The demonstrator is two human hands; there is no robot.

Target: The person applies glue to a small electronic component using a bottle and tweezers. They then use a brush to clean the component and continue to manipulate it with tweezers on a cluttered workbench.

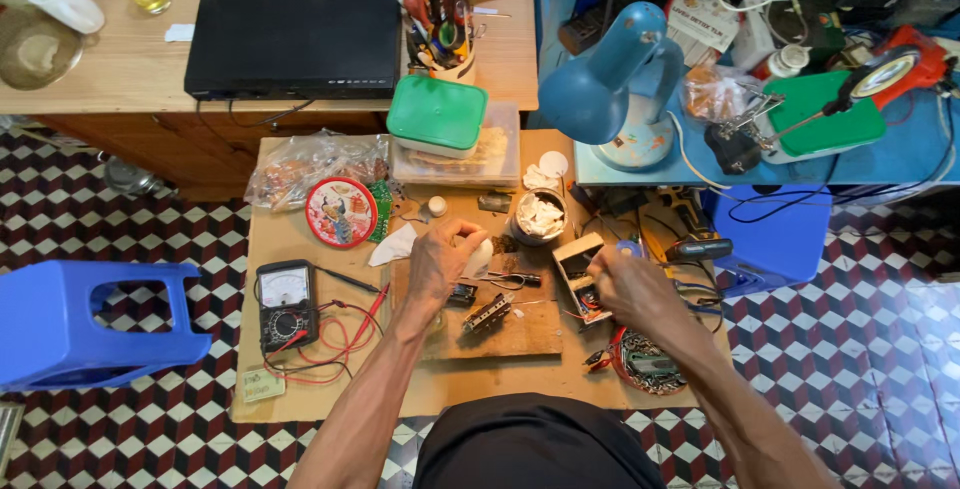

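Best to keep the small cardboard box (pixel 577 271) still and level, so nothing inside tips out. Sits just off the right edge of the wooden board (pixel 510 334), open at the top, with thin wires poking out. Right hand (pixel 632 287) at its near side, fingers curled tight on the box wall. Probably wise to grip gently: thin card bends fast.

Left hand (pixel 438 261) over the far left part of the board, fingers curled close around a soft white lump (pixel 480 253). Cannot tell if cloth or paper.

Board flat, brown, rough and scratched. On its middle, a small black part (pixel 487 314), hard and boxy. Thin metal pliers (pixel 512 278) just behind that.

Left of the board, a black meter (pixel 285 301) with red wires. Behind the board, a shiny red round tin (pixel 341 212) and a round cup (pixel 538 217) of white scraps.
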